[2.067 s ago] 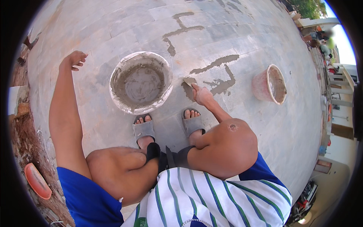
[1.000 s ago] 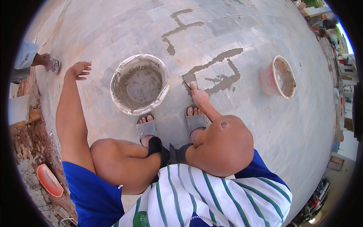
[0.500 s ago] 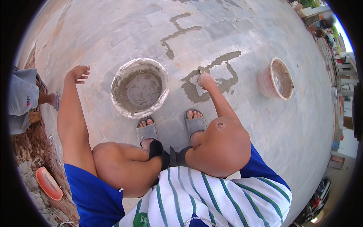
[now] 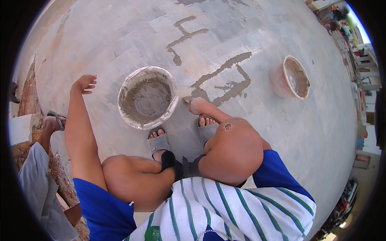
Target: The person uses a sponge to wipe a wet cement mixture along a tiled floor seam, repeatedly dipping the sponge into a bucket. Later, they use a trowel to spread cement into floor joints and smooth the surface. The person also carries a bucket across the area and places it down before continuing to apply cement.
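My right hand (image 4: pixel 198 105) is closed round a small trowel (image 4: pixel 187 99), most of it hidden by the fingers; only its thin blade shows. That blade is low over the floor, by the near left corner of a wet grey mortar smear (image 4: pixel 237 85) along the paving joints. To the left stands a whitish bucket (image 4: pixel 174 102) with grey mortar (image 4: pixel 152 98) inside. My left hand (image 4: pixel 85 83) hangs in the air left of the bucket, empty, its fingers loosely apart.
A smaller pinkish bucket (image 4: pixel 280 82) stands to the right. Another mortar line (image 4: pixel 185 37) runs farther off across the grey paving (image 4: pixel 289 136). At the left edge is another person's leg in grey trousers (image 4: pixel 36 188), beside bare reddish soil. My sandalled feet (image 4: pixel 160 143) are close to the mortar bucket.
My right hand has moved left and nearer to me with the trowel, away from the middle of the mortar smear. The other person has moved nearer along the left edge.
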A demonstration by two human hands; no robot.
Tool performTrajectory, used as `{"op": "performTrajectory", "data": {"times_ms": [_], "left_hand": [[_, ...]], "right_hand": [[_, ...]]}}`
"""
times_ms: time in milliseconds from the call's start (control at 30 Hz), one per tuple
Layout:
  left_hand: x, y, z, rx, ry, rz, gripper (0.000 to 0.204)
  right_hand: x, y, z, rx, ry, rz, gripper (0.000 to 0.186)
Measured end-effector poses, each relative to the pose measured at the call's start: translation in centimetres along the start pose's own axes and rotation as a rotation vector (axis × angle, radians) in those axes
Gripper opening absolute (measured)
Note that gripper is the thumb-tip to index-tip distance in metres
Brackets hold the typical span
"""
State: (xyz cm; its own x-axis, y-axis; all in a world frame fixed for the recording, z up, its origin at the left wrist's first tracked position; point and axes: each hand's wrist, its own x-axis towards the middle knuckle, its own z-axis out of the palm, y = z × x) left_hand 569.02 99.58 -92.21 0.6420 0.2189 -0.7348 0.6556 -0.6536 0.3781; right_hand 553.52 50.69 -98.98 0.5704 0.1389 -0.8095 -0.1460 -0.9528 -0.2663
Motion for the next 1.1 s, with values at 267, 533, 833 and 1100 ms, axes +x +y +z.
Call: {"op": "performTrajectory", "data": {"times_ms": [267,533,833,1100], "left_hand": [[-0.8,-1.2,-0.5,0.027,0.06,-0.068,0.035],[-0.2,-0.4,1.3,-0.05,-0.008,-0.013,0.037],[2.7,-2.4,1.7,-0.005,-0.048,-0.053,0.038],[7.1,5.4,13.1,0.269,0.666,0.503,0.031]], "right_hand": [[-9.4,-3.1,-10.0,-0.047,0.51,-0.5,0.041],[-0.3,-13.0,-1.3,-0.682,0.197,-0.641,0.028],[1.1,-14.9,-3.4,-0.741,-0.024,-0.548,0.031],[-5.3,-9.9,-12.8,0.062,-0.182,-0.538,0.038]]}}
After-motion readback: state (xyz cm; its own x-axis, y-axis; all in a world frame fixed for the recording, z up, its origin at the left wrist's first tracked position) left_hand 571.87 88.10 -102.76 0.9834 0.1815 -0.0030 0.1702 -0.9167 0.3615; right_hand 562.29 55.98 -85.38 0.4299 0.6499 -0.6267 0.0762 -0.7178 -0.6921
